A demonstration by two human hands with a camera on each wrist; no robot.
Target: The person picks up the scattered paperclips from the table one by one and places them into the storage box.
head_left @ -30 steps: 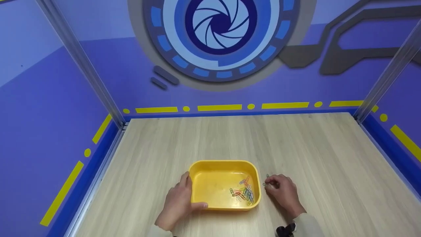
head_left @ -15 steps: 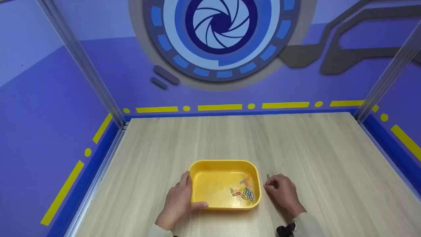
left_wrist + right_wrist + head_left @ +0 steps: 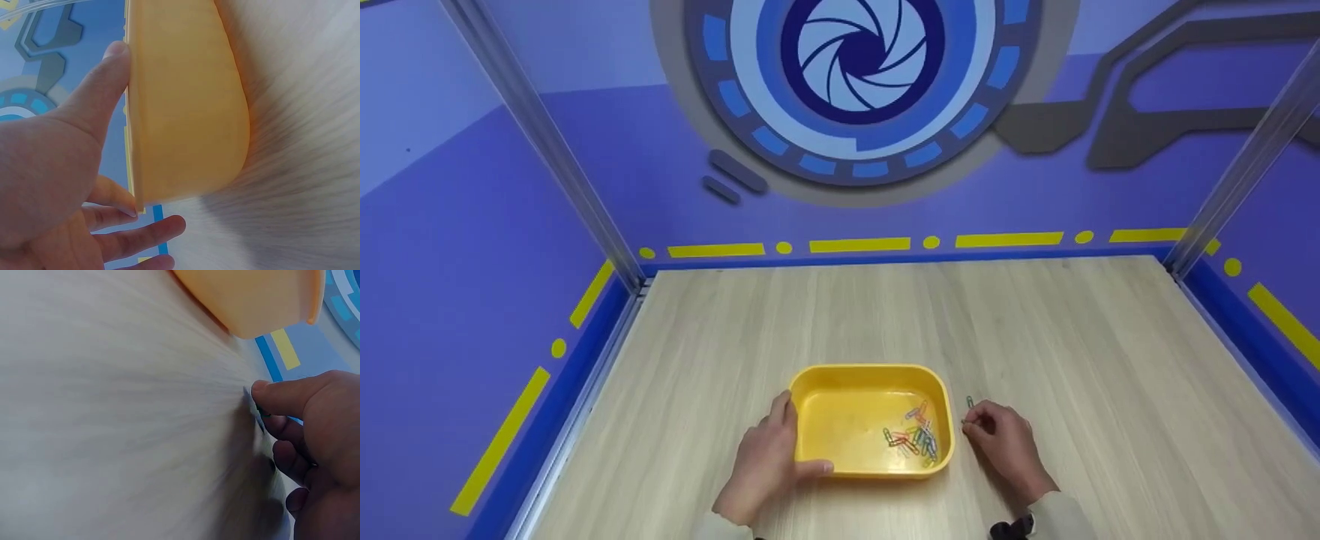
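Note:
In the head view a shallow yellow plastic box point(image 3: 836, 431) sits on the table. Several coloured paper clips point(image 3: 922, 441) lie loose in its right part. My left hand point(image 3: 763, 463) grips the box's left end, with the thumb along the front rim; the left wrist view shows the thumb and index finger at the rim, other fingers extended. Just beyond the box's right side, my right hand point(image 3: 1006, 448) pinches a small paper clip at the tabletop, mostly hidden by thumb and index finger. A green paper clip point(image 3: 970, 401) lies right by those fingertips.
The light wood-grain table point(image 3: 885, 315) stretches behind the box to a blue-purple printed back wall point(image 3: 870, 217). Metal posts point(image 3: 547, 142) stand at the corners. A black device point(image 3: 1011, 529) is strapped at the right wrist.
The right fingertips have closed down over the paper clip beside the box, so less of it shows. The left hand and the box stay put.

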